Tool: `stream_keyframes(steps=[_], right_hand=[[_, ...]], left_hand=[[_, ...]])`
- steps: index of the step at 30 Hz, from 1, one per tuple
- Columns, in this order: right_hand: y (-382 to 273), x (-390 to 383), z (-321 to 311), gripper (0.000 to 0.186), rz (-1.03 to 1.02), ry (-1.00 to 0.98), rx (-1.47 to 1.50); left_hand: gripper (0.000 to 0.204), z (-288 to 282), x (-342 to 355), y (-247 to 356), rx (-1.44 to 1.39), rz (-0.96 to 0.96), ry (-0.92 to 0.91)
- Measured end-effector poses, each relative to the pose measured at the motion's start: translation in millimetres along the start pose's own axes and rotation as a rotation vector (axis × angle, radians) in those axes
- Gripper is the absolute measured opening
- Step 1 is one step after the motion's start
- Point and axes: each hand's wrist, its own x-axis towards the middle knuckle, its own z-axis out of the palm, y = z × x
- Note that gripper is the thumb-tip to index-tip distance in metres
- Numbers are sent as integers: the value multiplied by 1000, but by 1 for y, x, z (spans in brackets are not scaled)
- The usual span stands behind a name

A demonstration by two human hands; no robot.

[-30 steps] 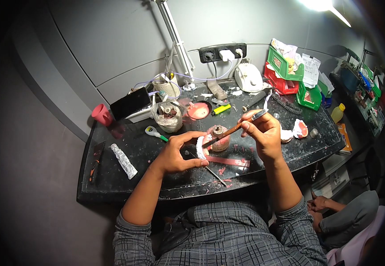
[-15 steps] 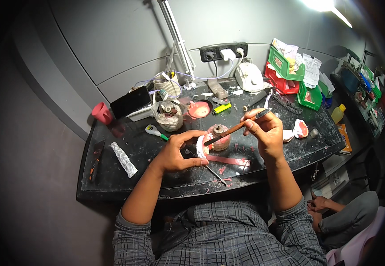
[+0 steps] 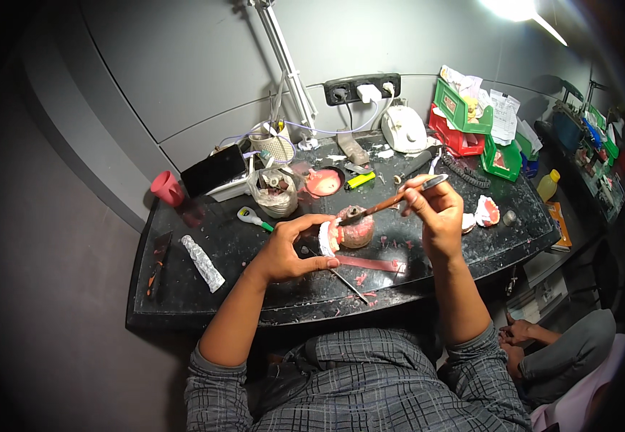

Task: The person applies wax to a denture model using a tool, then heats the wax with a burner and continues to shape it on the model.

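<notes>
My left hand (image 3: 280, 250) grips a white plaster dental cast (image 3: 325, 239) between thumb and fingers, with pink wax and teeth along its right side. In my right hand (image 3: 436, 216) is a wax knife (image 3: 384, 204) with a brown handle, held like a pen. Its dark blade slants down-left, near the top of a round, pink-stained spirit lamp (image 3: 358, 235) just right of the cast; whether it touches is unclear. A pink wax strip (image 3: 371, 265) and a thin metal instrument (image 3: 349, 286) lie below the cast.
Behind my hands stand a plastic bag-lined tub (image 3: 276, 196) and a dish of pink wax (image 3: 323, 182). A yellow lighter (image 3: 361, 180) lies nearby. More casts (image 3: 487, 211) sit at right, below green and red bins (image 3: 464, 137). A person's hand (image 3: 518, 331) shows at lower right.
The knife blade has moved up and slightly right, off the cast's wax side and closer to the lamp's top. My left hand and the cast have barely moved.
</notes>
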Motion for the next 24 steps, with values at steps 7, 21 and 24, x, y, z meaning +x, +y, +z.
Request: stream_keyframes(steps=[7, 21, 24], right_hand=[[10, 10, -18, 15, 137, 281, -108], [10, 9, -16, 16, 145, 240, -125], [10, 8, -16, 16, 145, 239, -129]], left_hand=[[66, 2, 1, -7, 118, 28, 154], [67, 1, 1, -10, 136, 17, 186], [66, 2, 1, -11, 134, 21, 190]])
